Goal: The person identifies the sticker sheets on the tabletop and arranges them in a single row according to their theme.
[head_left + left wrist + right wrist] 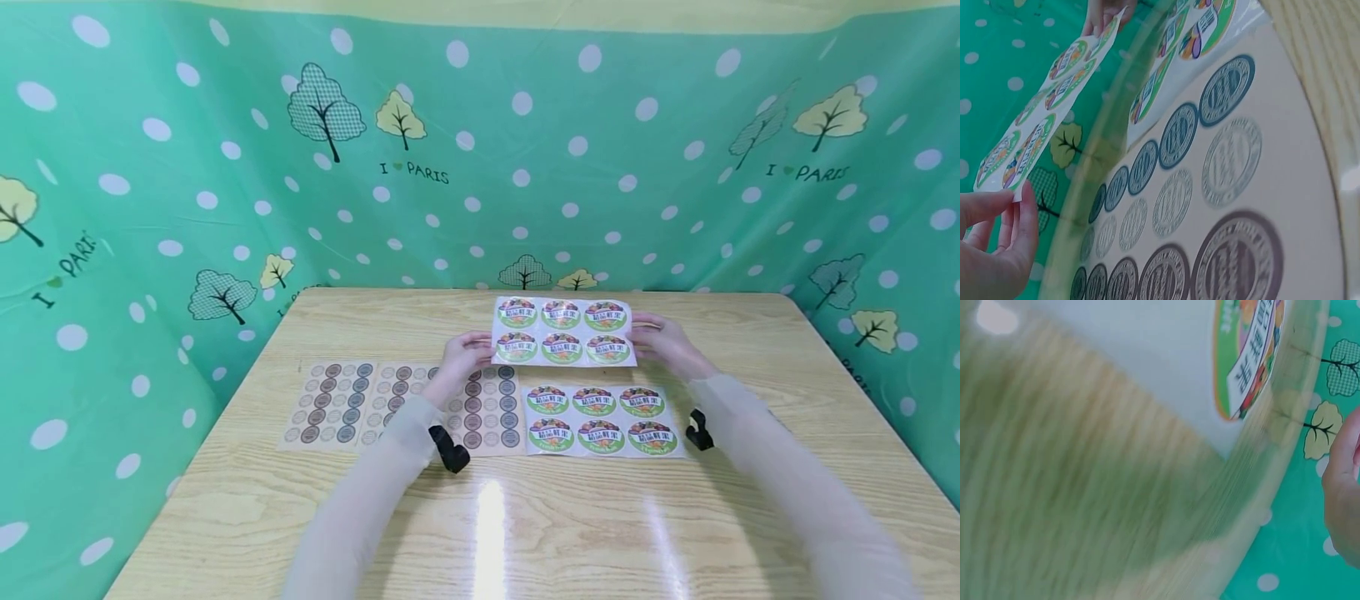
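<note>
Between both hands a white sheet of oval fruit stickers [561,332] is held up above the table, its printed face toward the head camera. My left hand [461,363] pinches its left edge between thumb and fingers, as the left wrist view also shows. At the opposite edge, my right hand [666,343] grips the sheet with its fingers partly behind it. A matching sheet of fruit stickers [597,422] lies flat below the held one. Left of that lie beige sheets of round stickers [324,410], partly covered by my left forearm. In the right wrist view the right hand [1344,494] shows only at the edge.
The wooden table [585,525] reaches back to a green dotted curtain [480,150] printed with trees. Black bands [450,452] are on both wrists. Bright light reflections streak the table's front part.
</note>
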A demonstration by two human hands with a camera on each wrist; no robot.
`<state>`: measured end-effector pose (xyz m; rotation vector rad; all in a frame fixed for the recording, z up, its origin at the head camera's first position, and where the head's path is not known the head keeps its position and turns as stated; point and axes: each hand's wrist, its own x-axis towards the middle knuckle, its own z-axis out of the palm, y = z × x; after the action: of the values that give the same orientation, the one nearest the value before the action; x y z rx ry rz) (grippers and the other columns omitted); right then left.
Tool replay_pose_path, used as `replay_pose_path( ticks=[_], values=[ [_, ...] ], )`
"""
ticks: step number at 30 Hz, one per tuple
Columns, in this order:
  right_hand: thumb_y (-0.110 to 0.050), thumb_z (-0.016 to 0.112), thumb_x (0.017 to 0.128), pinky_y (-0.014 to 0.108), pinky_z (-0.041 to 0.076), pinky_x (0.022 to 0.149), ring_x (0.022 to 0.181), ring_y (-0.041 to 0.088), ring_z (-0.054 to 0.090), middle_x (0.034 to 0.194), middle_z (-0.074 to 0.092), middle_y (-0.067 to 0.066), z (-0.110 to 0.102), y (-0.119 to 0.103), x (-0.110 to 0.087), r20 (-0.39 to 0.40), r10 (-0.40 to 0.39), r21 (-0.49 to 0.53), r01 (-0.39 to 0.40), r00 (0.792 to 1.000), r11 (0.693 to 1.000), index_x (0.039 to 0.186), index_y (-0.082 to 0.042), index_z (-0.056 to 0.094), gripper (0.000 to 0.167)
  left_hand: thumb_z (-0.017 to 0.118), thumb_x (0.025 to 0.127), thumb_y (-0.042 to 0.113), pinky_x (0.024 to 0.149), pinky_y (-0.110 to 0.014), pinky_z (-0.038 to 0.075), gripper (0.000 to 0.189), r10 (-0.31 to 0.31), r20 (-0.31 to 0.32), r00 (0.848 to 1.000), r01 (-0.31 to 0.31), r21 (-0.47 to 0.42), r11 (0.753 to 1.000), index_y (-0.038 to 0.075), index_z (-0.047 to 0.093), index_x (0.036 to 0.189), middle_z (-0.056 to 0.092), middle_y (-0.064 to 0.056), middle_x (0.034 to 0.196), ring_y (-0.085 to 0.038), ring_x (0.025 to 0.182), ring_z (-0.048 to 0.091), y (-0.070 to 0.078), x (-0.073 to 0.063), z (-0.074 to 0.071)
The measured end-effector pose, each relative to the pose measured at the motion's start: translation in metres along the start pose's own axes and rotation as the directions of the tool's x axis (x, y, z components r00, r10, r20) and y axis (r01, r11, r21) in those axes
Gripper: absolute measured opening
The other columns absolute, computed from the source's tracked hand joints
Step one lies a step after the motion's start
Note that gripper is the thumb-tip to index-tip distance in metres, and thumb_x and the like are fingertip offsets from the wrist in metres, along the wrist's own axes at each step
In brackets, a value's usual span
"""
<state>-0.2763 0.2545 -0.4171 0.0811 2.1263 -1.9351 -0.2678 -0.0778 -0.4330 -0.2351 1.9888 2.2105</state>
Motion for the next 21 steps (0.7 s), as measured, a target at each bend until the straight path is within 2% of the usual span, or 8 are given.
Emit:
replay_pose_path(
  ticks=[4, 10, 15, 21],
  values=[
    [-0.010, 0.053, 0.088, 0.023, 0.049, 0.078, 0.079, 0.006, 0.059, 0.097, 0.052, -0.003, -0.009, 0.000, -0.007, 0.017, 0.001, -0.012, -0.001, 1.000, 1.000, 0.134, 0.006, 0.023, 0.057, 0.057, 0.076, -0.012, 0.074, -0.030, 0.051, 0.034, -0.007, 0.005, 1.000, 0.007, -0.035, 0.999, -0.006, 0.055, 0.110, 0.062, -0.011, 0.087, -0.012, 0.069, 0.059, -0.002, -0.005, 0.010],
    [-0.012, 0.054, 0.088, 0.024, 0.049, 0.078, 0.079, 0.005, 0.059, 0.093, 0.055, -0.007, -0.020, -0.001, -0.016, 0.015, -0.003, -0.028, 0.004, 1.000, 1.000, 0.134, 0.007, 0.021, 0.060, 0.057, 0.077, -0.011, 0.076, -0.031, 0.051, 0.034, -0.018, 0.023, 1.000, 0.019, -0.041, 0.999, -0.005, 0.055, 0.110, 0.061, -0.016, 0.094, -0.013, 0.073, 0.060, -0.003, -0.010, 0.021],
    [-0.011, 0.053, 0.088, 0.023, 0.049, 0.077, 0.081, 0.005, 0.059, 0.091, 0.057, -0.010, -0.029, 0.001, -0.022, 0.030, -0.008, -0.015, 0.008, 1.000, 1.000, 0.134, 0.008, 0.021, 0.060, 0.057, 0.078, -0.008, 0.073, -0.027, 0.051, 0.033, -0.051, 0.038, 0.998, 0.052, -0.031, 0.998, -0.001, 0.056, 0.111, 0.062, -0.012, 0.093, -0.013, 0.075, 0.059, -0.004, -0.014, 0.028],
    [-0.011, 0.054, 0.087, 0.021, 0.049, 0.075, 0.081, 0.005, 0.060, 0.089, 0.060, -0.011, -0.041, 0.003, -0.030, 0.042, 0.003, 0.030, -0.004, 0.999, 1.000, 0.124, -0.001, 0.036, 0.042, 0.057, 0.079, -0.008, 0.069, -0.026, 0.051, 0.033, -0.050, 0.078, 0.996, 0.054, -0.052, 0.997, -0.003, 0.055, 0.111, 0.061, -0.008, 0.086, -0.012, 0.071, 0.058, -0.007, -0.019, 0.037]
  ],
)
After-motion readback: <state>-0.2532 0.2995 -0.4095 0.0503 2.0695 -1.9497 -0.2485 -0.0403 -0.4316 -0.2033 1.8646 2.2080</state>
